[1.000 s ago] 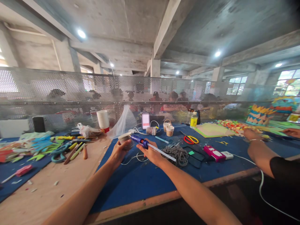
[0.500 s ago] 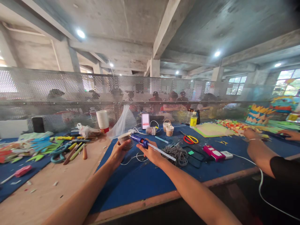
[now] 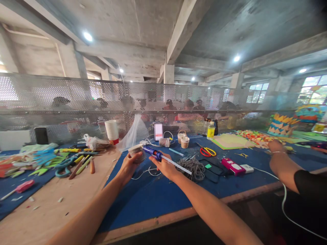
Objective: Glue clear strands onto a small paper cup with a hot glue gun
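Note:
My left hand [image 3: 128,167] is closed around a small pale-rimmed cup [image 3: 135,149], tipped on its side. Fingers wrap the handle of a blue hot glue gun [image 3: 152,153] in my right hand [image 3: 165,166]. The gun's nozzle is right at the cup's rim; whether they touch I cannot tell. A long white glue stick [image 3: 179,165] sticks out of the gun's rear, over my right wrist. Beyond my hands a cord-wrapped cup [image 3: 165,142] lies on its side, and a small cup with a handle [image 3: 185,142] stands upright. A bundle of grey cord [image 3: 194,169] lies right of my right hand.
On the blue mat are a lit phone [image 3: 158,132], red-and-yellow scissors [image 3: 207,151], a pink box [image 3: 233,166] and a yellow-labelled bottle [image 3: 211,130]. Left are teal scissors [image 3: 64,167], several tools and stacked paper cups [image 3: 111,131]. A co-worker's arm [image 3: 283,163] reaches in from the right.
My hands, the cup and the glue gun have hardly moved. At the far right, the co-worker's hands have shifted slightly to the right.

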### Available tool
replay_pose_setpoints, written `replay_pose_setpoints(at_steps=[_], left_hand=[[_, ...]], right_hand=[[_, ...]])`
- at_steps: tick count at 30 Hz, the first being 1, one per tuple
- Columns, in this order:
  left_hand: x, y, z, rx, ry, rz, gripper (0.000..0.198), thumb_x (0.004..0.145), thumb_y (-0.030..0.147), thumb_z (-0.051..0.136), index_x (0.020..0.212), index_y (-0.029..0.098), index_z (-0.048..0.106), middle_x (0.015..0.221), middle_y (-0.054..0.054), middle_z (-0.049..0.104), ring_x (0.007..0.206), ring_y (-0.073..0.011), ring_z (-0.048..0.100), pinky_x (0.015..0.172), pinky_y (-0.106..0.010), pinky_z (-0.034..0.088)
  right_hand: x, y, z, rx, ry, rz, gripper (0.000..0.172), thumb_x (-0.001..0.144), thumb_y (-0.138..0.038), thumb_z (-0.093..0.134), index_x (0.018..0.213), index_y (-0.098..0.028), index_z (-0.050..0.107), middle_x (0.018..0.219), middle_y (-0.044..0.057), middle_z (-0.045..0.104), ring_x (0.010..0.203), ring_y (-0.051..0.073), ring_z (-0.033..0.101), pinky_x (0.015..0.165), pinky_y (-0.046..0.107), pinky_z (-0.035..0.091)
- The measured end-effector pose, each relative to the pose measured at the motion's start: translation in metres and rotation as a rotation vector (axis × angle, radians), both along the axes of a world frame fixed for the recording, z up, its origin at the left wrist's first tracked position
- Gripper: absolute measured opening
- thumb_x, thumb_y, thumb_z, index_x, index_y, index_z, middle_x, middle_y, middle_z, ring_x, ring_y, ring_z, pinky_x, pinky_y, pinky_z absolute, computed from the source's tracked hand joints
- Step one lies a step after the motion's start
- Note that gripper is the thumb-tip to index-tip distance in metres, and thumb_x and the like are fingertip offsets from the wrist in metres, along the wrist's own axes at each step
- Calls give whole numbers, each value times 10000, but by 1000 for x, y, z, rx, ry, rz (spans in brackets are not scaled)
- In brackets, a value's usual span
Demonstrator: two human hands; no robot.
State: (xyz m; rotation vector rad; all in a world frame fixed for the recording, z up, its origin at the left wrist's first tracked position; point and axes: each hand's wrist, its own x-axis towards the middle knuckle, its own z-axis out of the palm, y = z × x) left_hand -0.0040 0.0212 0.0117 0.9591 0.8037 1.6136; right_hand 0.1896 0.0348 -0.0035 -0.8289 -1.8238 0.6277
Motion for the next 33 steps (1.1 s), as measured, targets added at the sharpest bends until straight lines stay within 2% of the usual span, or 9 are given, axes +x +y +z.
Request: replay_pose_setpoints(at_steps=[13, 23, 33], left_hand=[[-1, 1, -1, -18, -14, 16, 530, 611, 285, 932, 1088, 143, 750, 1021, -84, 792, 901, -220, 731, 825, -321, 579], [1, -2, 3, -35, -8, 2, 545, 603, 294, 929, 1087, 124, 748, 998, -90, 795, 911, -225, 736, 851, -314, 566], [1, -2, 4, -38, -8, -3, 477, 622, 282, 911, 1049, 136, 757, 969, -77, 795, 883, -217, 733, 836, -321, 568]], right_hand=[[0, 2, -1, -7, -4, -11, 361, 943, -582, 654, 942, -222, 626, 716, -20, 676, 427, 118, 599, 462, 228, 512], [-1, 4, -3, 30, -31, -33, 373, 956, -586, 636, 942, -213, 630, 673, -29, 653, 423, 119, 591, 469, 230, 511], [0, 0, 2, 20, -22, -35, 343, 955, -556, 647, 953, -213, 651, 688, -20, 661, 426, 122, 588, 467, 231, 514]])
